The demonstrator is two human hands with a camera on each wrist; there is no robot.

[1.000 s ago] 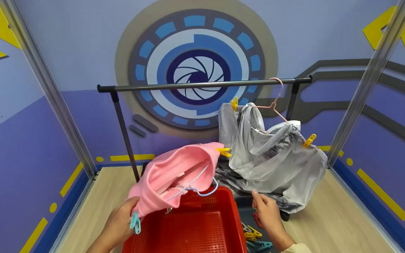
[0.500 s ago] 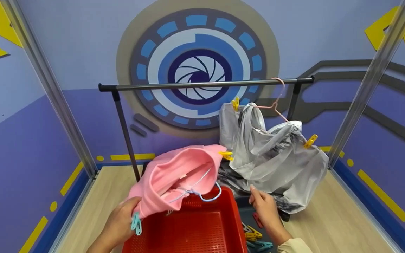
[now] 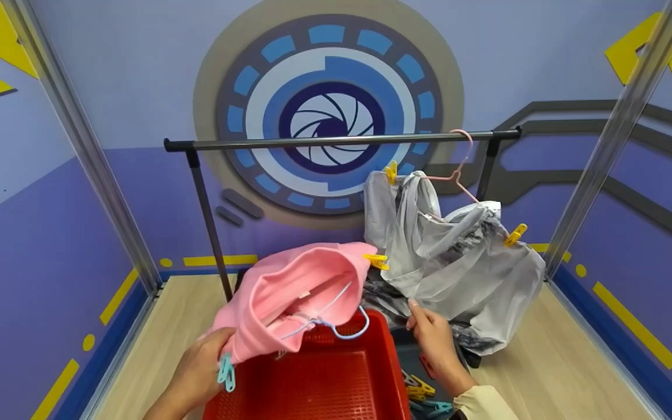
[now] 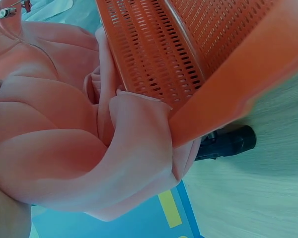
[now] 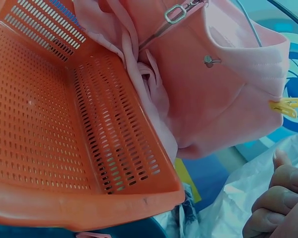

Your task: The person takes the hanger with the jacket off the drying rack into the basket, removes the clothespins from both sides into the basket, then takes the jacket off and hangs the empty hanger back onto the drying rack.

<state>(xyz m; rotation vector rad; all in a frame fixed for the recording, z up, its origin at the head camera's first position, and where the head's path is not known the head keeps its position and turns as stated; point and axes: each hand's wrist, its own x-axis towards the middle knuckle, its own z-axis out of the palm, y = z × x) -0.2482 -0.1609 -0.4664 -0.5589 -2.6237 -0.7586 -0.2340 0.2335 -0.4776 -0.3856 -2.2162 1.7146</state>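
Although the grey garment [image 3: 458,274] is already hung on the rail [image 3: 324,141], the clipped pink garment [image 3: 280,286] is grasped by the left grip [image 3: 198,364] at the red basket [image 3: 393,361], not yet hung, the right grip [image 3: 436,343] loosely curled, seemingly empty.

Purple-blue walls [image 3: 27,262] meet at metal posts [image 3: 79,140] — pale wood-grain surface [image 3: 575,350] below.

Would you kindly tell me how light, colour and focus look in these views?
Head: fairly even light, a glare streak along the rail, metal posts leaning outward, probably lens distortion; left wrist: bluish cast, the red basket looking orange, its nearest side soft; right wrist: similar cast, pink garment softly shaded, right hand cut off by the frame.
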